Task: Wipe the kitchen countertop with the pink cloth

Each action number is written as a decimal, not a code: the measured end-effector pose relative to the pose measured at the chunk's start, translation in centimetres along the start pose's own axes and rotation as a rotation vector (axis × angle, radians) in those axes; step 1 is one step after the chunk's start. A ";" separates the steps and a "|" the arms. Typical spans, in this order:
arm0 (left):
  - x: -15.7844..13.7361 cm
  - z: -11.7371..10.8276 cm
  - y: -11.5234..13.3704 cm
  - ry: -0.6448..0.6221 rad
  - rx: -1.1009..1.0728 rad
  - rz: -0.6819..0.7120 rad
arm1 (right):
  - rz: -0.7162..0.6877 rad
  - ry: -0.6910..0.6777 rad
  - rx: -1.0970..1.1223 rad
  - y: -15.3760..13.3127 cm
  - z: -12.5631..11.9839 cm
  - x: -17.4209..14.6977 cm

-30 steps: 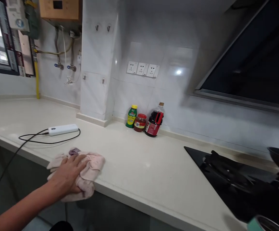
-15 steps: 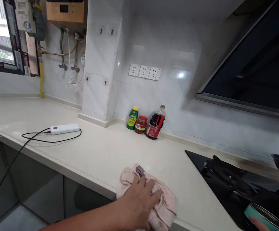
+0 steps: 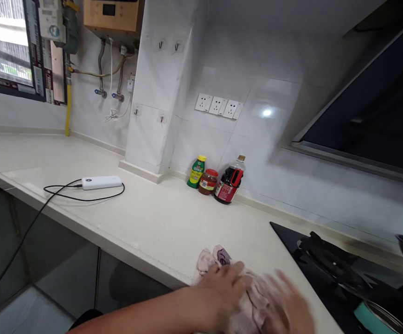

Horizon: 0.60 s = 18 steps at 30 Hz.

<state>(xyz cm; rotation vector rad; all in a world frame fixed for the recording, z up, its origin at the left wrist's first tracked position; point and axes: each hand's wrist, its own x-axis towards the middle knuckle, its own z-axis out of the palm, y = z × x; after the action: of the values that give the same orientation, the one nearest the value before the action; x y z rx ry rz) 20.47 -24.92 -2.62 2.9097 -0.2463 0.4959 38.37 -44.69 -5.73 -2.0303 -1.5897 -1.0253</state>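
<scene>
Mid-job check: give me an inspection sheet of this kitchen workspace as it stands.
Surface: pale countertop, bare in the middle.
Job's things: pink cloth bunched at the front edge.
Clutter: green bottle, red-lidded jar, dark sauce bottle by the wall.
Grippers: left hand pressed on the cloth; right hand blurred, on it too.
Cables: black cable from white power bank, hanging over the edge.
Surroundings: gas hob, wall sockets.

A bare left forearm [image 3: 142, 315] enters from the lower left of the frame with no sleeve, watch or band showing, ending in a bare left hand [image 3: 222, 297]; at the lower right the bare right hand [image 3: 288, 306] is blurred, fingers indistinct, no ring visible
</scene>
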 end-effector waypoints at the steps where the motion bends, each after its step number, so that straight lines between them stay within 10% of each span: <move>1: -1.5 -1.1 -1.1 0.000 -0.035 -0.009 | -0.083 -0.072 -0.035 -2.7 1.2 0.9; 11: -15.7 -9.6 -15.1 0.363 0.044 -0.526 | -0.132 -0.190 0.000 -19.7 6.8 8.6; 18: -15.9 -8.7 -16.8 0.268 0.315 -0.720 | -0.221 -0.108 0.047 -15.7 4.3 7.1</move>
<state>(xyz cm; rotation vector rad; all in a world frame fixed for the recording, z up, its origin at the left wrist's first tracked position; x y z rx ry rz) 6.19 -4.76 -2.41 2.8760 0.9531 0.8201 25.64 -32.31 -5.74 -1.9406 -1.9101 -0.9562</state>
